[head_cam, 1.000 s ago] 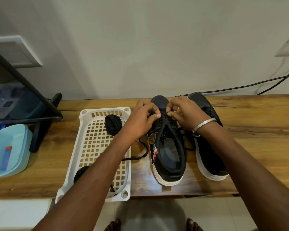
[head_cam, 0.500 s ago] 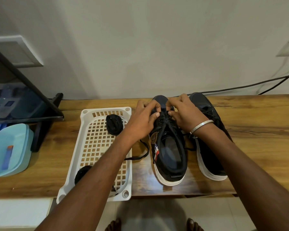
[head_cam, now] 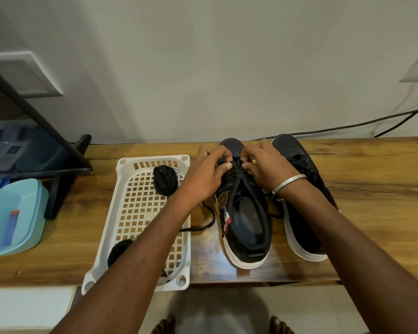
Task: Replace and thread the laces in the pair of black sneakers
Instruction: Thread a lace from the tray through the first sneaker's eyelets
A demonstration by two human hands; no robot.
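Observation:
Two black sneakers with white soles stand side by side on the wooden bench, toes toward the wall. Over the left sneaker (head_cam: 245,220), my left hand (head_cam: 206,175) and my right hand (head_cam: 263,165) meet near the toe end of the lacing. Each pinches the black lace (head_cam: 238,168) at the lowest eyelets. A loose end of that lace (head_cam: 209,219) trails off the shoe's left side onto the bench. The right sneaker (head_cam: 304,227) is laced and partly hidden by my right forearm.
A white perforated tray (head_cam: 130,213) lies left of the shoes, holding two coiled black laces (head_cam: 165,180). A light blue box (head_cam: 12,215) and a black stand (head_cam: 58,165) sit at far left. Black cables (head_cam: 348,126) run along the wall.
Both hands have shifted slightly away from me, toward the toe of the left sneaker, still working the lace. The sneakers and tray have stayed put.

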